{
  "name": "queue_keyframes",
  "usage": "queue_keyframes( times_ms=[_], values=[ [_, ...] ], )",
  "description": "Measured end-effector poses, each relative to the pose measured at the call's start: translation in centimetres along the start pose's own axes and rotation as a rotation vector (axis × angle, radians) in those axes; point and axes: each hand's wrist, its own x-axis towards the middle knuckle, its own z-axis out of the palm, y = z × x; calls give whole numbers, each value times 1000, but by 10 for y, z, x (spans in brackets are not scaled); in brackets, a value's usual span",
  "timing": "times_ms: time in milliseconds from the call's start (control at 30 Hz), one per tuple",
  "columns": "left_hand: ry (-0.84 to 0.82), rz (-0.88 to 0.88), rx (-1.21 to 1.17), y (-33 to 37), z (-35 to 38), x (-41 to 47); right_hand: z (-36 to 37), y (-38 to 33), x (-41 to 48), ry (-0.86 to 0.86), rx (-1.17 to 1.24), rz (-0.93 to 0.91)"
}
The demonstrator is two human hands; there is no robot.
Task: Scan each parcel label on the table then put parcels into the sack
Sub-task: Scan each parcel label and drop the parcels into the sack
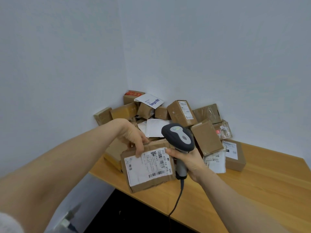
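The left grip (134,138) holds a brown parcel (158,146) by its top edge, fingers curled over it, with the white label (144,167) facing up. Under the parcel is the left edge of the desk (252,190). Touching the parcel's right side, the right grip (190,160) is wrapped round the handle of a grey scanner (178,137). Behind the parcel, a heap of boxes (181,113) fills the wall corner.

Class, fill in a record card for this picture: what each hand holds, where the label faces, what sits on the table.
Left hand: grips the top edge of a brown parcel
Right hand: grips a scanner by its handle
Label: white, facing the camera
Table: wooden, pile of parcels in the corner
Sack: not in view
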Motion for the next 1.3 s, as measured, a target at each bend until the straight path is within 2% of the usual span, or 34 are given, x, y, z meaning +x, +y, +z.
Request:
queue_keyframes(
  times_ms=[100,200,300,467,633,1067,1300],
  values=[
    [60,-4,-40,-7,-1,2,2,-4,1,50,-72,-12],
    [298,1,-160,-25,-4,9,2,-9,2,130,-148,-57],
    [523,58,-354,-41,-4,21,2,-15,-1,76,-188,-79],
    [739,97,-529,-45,6,36,10,-17,-6,-15,-102,86],
    [810,112,-632,-46,8,41,14,-14,-6,6,-127,189],
    [1008,47,-597,-54,-1,57,19,-18,3,45,-141,161],
    [1007,37,-593,-58,-5,61,20,-21,6,43,-133,162]
  ],
)
